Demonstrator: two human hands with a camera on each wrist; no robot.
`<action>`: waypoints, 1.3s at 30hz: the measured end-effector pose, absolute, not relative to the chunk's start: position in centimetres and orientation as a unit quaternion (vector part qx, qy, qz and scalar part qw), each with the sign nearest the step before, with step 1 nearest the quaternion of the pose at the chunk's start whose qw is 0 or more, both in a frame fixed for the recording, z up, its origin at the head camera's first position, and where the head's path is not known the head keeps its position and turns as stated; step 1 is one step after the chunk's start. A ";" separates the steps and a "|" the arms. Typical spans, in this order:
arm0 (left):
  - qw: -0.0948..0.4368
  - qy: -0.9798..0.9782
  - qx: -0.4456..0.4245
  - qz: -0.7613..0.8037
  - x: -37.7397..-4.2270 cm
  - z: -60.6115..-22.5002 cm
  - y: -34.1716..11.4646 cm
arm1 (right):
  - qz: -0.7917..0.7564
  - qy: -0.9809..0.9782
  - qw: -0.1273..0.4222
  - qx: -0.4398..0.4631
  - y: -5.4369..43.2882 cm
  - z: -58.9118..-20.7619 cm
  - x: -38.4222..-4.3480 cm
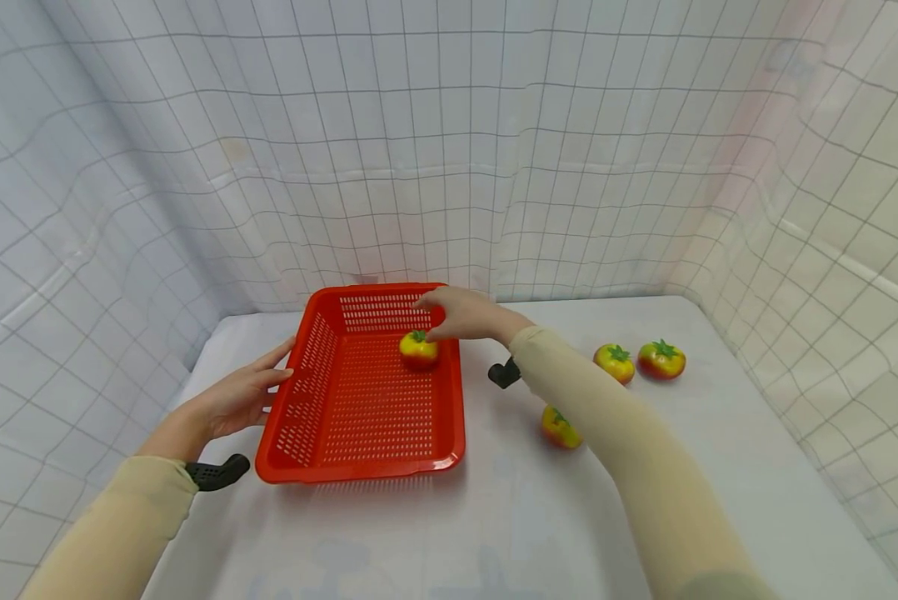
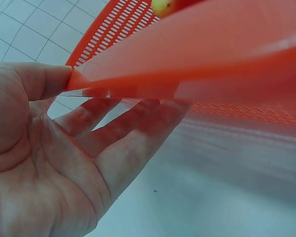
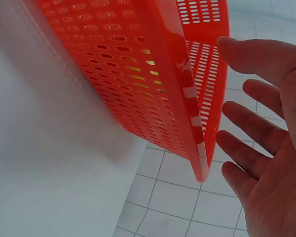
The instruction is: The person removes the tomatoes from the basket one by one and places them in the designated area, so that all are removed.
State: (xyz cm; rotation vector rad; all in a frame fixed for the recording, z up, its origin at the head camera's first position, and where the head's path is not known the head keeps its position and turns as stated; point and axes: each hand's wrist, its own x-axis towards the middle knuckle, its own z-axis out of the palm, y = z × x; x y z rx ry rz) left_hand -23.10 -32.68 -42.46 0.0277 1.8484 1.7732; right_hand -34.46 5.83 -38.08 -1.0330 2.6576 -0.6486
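Observation:
A red slotted plastic basket [image 1: 377, 408] stands on the white table. My left hand [image 1: 235, 402] holds its left rim; in the left wrist view the thumb lies over the rim [image 2: 187, 74] and the fingers reach underneath. One yellow-and-red tomato [image 1: 419, 353] with green leaves sits inside, near the right wall. Over that wall my right hand [image 1: 470, 315] hovers just above the tomato, fingers spread and holding nothing. In the right wrist view, yellow parts of the tomato show through the wall's slots [image 3: 138, 76], and the right hand [image 3: 271, 133] is apart from it.
Three more tomatoes lie on the table to the right: one [image 1: 560, 430] beside the right forearm, one [image 1: 612, 363] partly behind the sleeve, and one [image 1: 662, 360] farther right. White grid-patterned curtains [image 1: 449, 167] enclose the table at the back and sides.

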 end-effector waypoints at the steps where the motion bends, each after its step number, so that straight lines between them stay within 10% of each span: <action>1: 0.286 0.691 0.011 0.663 -23.1 -42.5 -32.7 | -0.218 0.903 0.112 -0.353 5.6 -38.1 -34.5; 39: 0.286 0.691 0.017 0.663 -23.1 -42.4 -32.6 | -0.036 0.924 0.159 -0.347 1.6 -40.0 -36.2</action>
